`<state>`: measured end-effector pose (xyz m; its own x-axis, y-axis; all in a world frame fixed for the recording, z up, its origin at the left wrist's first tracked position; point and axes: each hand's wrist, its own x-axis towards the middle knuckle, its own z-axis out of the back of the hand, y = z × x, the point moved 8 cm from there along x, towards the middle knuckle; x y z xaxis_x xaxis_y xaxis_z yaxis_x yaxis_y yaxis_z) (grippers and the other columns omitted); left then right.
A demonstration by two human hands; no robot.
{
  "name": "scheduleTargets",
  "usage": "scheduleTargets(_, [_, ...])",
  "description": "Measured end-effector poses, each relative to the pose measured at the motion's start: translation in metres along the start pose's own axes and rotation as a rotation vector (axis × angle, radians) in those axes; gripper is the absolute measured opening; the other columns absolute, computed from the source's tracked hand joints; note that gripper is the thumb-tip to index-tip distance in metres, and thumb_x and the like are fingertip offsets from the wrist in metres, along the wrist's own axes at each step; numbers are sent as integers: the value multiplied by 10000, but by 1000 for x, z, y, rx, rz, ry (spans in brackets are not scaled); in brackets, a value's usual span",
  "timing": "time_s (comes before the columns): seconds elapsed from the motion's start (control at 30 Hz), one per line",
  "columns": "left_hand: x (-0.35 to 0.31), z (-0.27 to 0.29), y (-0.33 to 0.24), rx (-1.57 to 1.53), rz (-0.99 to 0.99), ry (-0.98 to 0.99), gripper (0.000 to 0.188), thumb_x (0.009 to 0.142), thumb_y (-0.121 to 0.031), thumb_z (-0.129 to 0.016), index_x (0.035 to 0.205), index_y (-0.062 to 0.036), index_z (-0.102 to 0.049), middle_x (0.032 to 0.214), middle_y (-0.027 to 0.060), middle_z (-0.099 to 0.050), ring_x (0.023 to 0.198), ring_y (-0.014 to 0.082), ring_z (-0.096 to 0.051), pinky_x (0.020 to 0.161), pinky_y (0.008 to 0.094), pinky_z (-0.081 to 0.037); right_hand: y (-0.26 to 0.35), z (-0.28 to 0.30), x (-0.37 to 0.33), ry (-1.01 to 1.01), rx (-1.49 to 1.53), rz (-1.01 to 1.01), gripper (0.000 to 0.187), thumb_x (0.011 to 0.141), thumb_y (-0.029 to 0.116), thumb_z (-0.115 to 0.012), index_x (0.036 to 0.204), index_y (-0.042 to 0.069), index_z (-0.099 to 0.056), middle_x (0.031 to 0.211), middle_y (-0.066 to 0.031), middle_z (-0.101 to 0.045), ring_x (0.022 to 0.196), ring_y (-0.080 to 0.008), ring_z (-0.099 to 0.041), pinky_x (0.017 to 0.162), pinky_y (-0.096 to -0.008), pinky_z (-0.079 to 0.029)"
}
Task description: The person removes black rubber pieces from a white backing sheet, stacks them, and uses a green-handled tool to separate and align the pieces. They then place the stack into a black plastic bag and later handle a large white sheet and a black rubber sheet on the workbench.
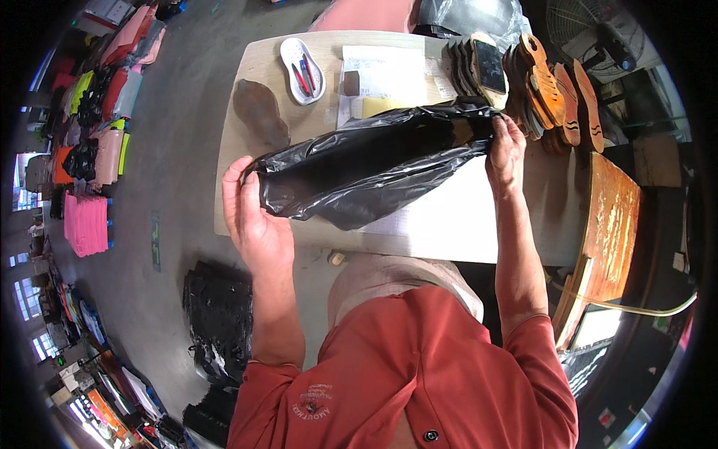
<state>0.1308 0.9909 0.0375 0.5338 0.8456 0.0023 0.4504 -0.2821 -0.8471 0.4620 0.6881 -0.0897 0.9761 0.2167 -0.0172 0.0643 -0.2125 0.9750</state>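
Observation:
A black plastic bag (374, 161) is stretched sideways above the table, its mouth gaping toward me. My left hand (258, 217) grips its left end, thumb and fingers pinched on the rim. At the opposite end my right hand (508, 150) pinches the bag's edge between thumb and fingers. The bag's dark inside shows, with a brownish patch near the right end. Under the bag lie white paper sheets (456, 217) on the pale table (258, 67), partly covered.
A brown sole-shaped piece (260, 112) and a white tray (320, 84) with pens (305, 73) lie at the left. Stacked insoles (540, 78) and a phone (490, 66) stand far right. Beyond are a fan (598, 37), a wooden board (609, 224) and piled coloured sheets (86, 224).

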Motion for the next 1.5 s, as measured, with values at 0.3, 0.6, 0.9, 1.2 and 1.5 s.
scheduleTargets(0.3, [5, 11, 61, 77, 243, -104, 207, 1068, -109, -564, 1256, -31, -599, 1152, 72, -655, 1044, 146, -634, 939, 299, -523, -20, 27, -22, -68, -187, -100, 290, 1062, 231, -586, 1186, -16, -676, 990, -16, -669, 879, -92, -558, 786, -252, -461])
scheduleTargets(0.6, [11, 25, 77, 105, 173, -2, 298, 1089, -202, -544, 1312, -5, -565, 1243, 112, -634, 1119, 176, -627, 999, 354, -519, 9, 42, -74, -193, -393, -1, 496, 1014, 303, -713, 1378, -8, -582, 970, -37, -675, 872, -111, -649, 771, -259, -507])
scheduleTargets(0.9, [-6, -61, -23, 346, -405, 322, 242, 1076, -206, -504, 1189, -7, -583, 1152, 104, -640, 1085, 244, -602, 992, 365, -487, -20, 42, -159, -204, -235, -98, 346, 1053, 263, -641, 1280, 2, -659, 1034, -41, -698, 907, -131, -656, 810, -278, -504])
scheduleTargets(1.2, [-216, -293, -43, -138, -20, 1581, 215, 985, -264, -619, 995, -57, -561, 949, 65, -561, 919, 230, -569, 872, 383, -486, 39, 102, -255, 24, -587, 64, 213, 1011, 195, -660, 1078, -3, -704, 931, -177, -689, 846, -303, -675, 751, -386, -541])
scheduleTargets(1.5, [-408, -395, 39, -494, 248, 1941, 198, 995, -227, -606, 1036, -35, -578, 995, 94, -584, 937, 239, -587, 877, 381, -497, 103, 317, -410, -488, -619, -22, 179, 1030, 147, -632, 1005, -15, -704, 858, -69, -671, 777, -139, -663, 707, -302, -547])
